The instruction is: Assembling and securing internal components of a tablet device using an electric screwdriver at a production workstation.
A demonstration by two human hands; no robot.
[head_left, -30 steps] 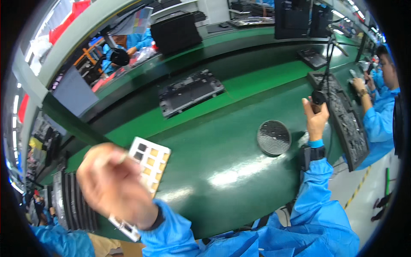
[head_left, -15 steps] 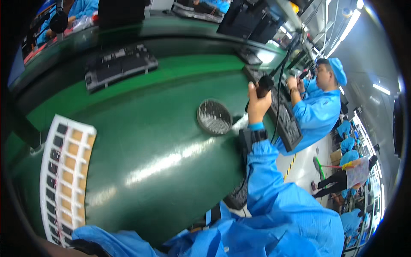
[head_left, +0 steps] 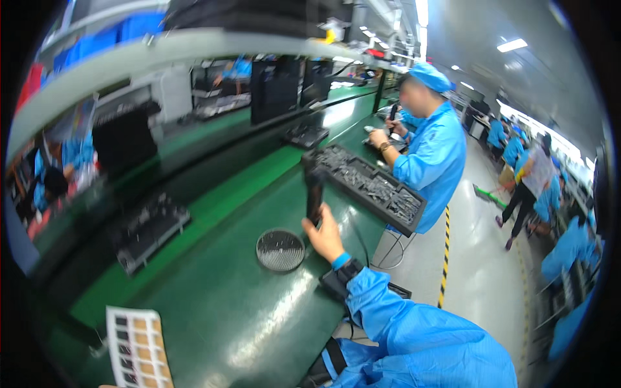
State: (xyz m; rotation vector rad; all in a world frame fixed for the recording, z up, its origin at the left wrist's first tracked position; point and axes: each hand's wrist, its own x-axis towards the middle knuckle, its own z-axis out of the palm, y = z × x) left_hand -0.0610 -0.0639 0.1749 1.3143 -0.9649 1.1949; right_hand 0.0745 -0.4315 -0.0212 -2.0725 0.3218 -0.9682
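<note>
My right hand (head_left: 326, 234) is wrapped around the lower part of a black electric screwdriver (head_left: 315, 187), held upright above the green bench; its upper end is blurred. Left of that hand, a round dish (head_left: 279, 233) full of small metal pieces, which look like screws, rests on the bench. Beyond the hand lies a black compartment tray (head_left: 378, 211) with many small dark parts. My left hand does not show. Nearest that side is a white tray (head_left: 132, 312) with rows of cells, some bearing small black pieces.
A dark flat device chassis (head_left: 152, 229) lies toward the far left of the green bench (head_left: 213, 284). A co-worker in blue (head_left: 433, 155) works beyond the tray. A shelf beam (head_left: 213, 45) crosses above. Yellow-black tape (head_left: 446, 258) marks the floor at right.
The view has swung up and to the right, showing more of the shelf and aisle. My right hand still holds the screwdriver, now upright. My left sleeve has left the picture.
</note>
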